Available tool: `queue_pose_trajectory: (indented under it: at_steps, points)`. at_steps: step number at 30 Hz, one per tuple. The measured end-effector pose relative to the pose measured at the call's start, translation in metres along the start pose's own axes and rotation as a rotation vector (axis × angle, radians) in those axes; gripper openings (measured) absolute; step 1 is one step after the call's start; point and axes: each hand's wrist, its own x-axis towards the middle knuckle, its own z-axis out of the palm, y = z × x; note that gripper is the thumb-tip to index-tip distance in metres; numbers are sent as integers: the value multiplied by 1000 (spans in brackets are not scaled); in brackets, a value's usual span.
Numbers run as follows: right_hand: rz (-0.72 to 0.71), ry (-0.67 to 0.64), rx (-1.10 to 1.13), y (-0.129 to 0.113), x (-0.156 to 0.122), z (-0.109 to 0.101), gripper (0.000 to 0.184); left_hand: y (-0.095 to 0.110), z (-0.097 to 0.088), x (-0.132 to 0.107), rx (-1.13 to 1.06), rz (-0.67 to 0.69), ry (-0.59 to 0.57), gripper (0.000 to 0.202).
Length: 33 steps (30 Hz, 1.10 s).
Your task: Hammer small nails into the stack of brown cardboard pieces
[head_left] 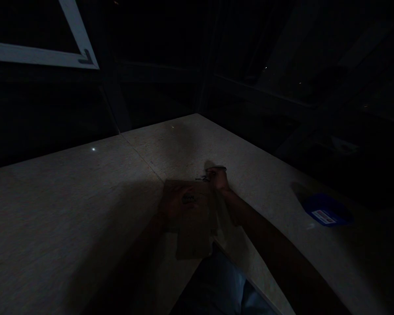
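1. The cardboard lies flat on the bench, its narrower near end reaching the bench's near corner, beside the person's lap. The bench's far corner is well beyond it.

2. The left hand rests on the left part of the cardboard. Its thumb and fingers lie to either side of some dark bits; whether they pinch those bits, I cannot tell in this light.

3. The right hand is just past the cardboard's far right corner, with the fingers curled. A slim item shows along the top of this hand; it may be held there, but the grip is too dark to tell.

4. Thin dark pieces show beside the right hand, at the cardboard's far edge. Whether they are loose or part of something in that hand is not clear.

5. What looks done: the cardboard is laid out flat, and the 2 hands are in place, 1 on it and 1 at its far edge.

6. What looks unfinished: the dark bits lie by the left hand and the thin pieces by the right, in 2 separate spots, so I judge the work to be partway along. How much is left cannot be read from here.

7. The blue tub, with its pale label, stands near the bench's right edge, well apart from both hands.
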Motion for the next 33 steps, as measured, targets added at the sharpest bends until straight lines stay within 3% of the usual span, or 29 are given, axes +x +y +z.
queue_pose_trajectory:
  at_steps: [2,6,12,16,23,27,33]
  points:
    - [-13,32,-9,-6,-3,-8,23,-1,1,0,-3,-1,-6,67]
    - [-94,-1,-7,-27,-24,-18,25,-1,3,0,22,-21,2,68]
    - [-304,-233,-59,-69,-76,-18,16,2,1,0,66,5,-7,69]
    - [-421,-374,-222,-86,-81,-12,17,1,2,1,106,-12,20,71]
    - [-464,-487,-264,-86,-71,2,16,8,-3,2,129,4,-12,58]
    - [-421,-475,-278,-81,-76,4,37,5,-1,2,127,-4,11,53]
    - [-362,-516,-257,-70,-78,3,63,-3,5,2,151,14,39,62]
